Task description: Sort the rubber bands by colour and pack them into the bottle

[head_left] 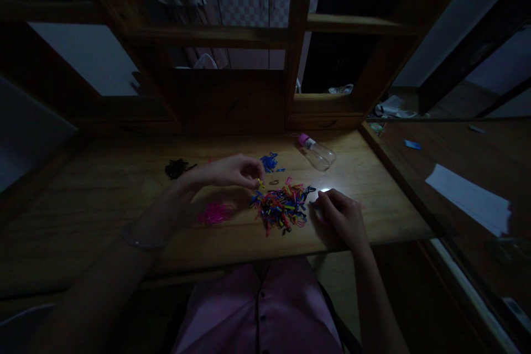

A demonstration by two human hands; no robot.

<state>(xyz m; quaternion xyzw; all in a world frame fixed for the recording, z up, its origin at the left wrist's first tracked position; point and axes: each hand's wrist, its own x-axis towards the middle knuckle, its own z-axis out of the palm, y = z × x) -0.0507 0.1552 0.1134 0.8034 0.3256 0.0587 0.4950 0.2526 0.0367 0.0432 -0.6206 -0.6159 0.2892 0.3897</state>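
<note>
A mixed pile of small coloured clips (280, 207), looped in shape, lies on the wooden desk in front of me. My left hand (236, 170) is over the pile's upper left edge, thumb and fingertips pinched on a small yellow clip (260, 183). My right hand (344, 214) rests at the pile's right side with curled fingers; what they hold, if anything, is too dark to make out. A blue heap of clips (269, 162) lies behind the pile, a pink heap (215, 213) under my left forearm, and a black heap (176, 168) farther left. One brownish clip (274, 182) lies alone.
A clear bottle with a pink cap (317, 152) lies on its side at the back right of the desk (103, 177). Wooden shelving (232, 102) rises behind. To the right, another surface holds white paper sheets (470, 196) and a small blue packet (412, 145).
</note>
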